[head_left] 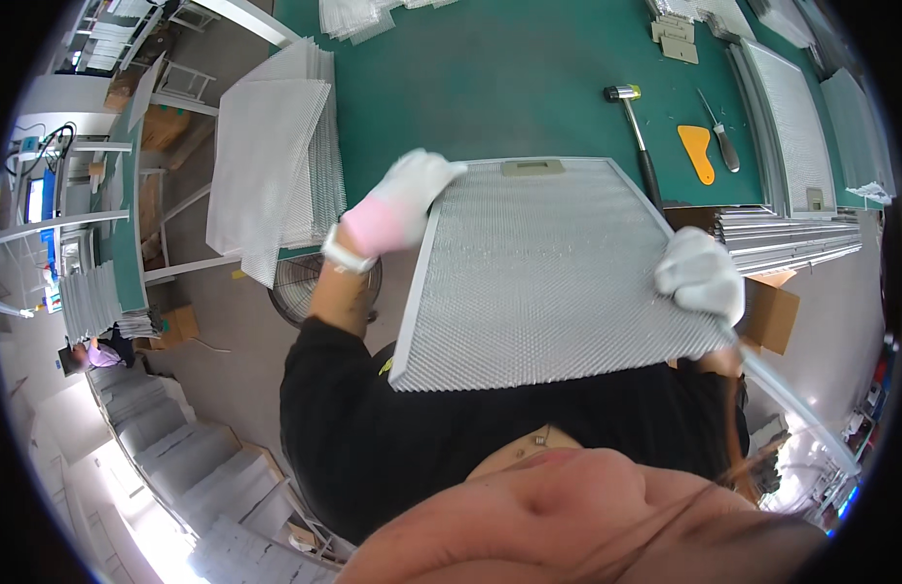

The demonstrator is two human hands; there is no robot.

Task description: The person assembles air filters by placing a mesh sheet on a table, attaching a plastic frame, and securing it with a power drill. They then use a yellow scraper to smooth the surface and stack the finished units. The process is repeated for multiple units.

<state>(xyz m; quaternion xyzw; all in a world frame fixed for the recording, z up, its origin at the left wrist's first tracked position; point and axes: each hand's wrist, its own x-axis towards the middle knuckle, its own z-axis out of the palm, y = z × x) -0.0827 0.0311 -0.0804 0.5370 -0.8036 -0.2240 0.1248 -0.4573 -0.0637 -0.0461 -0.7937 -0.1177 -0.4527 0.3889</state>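
Note:
A silver metal mesh filter panel (538, 282) is tilted in front of my body, its far edge over the green table. Pale frame strips run along its left and far sides, and a small beige latch plate (532, 168) sits on the far strip. My left hand (400, 200), in a white and pink glove, grips the far left corner. The white-gloved right hand (702, 275) is closed over the right edge, its fingers curled. From just below that hand a pale metal strip (801, 409) stretches to the lower right; whether the hand holds it too I cannot tell.
On the green table (451, 88) lie a mallet (634, 136), a yellow scraper (697, 154) and a screwdriver (724, 141). Mesh sheets (276, 156) are stacked at the left, framed panels (777, 127) at the right. A cardboard box (770, 313) and a floor fan (300, 287) stand below.

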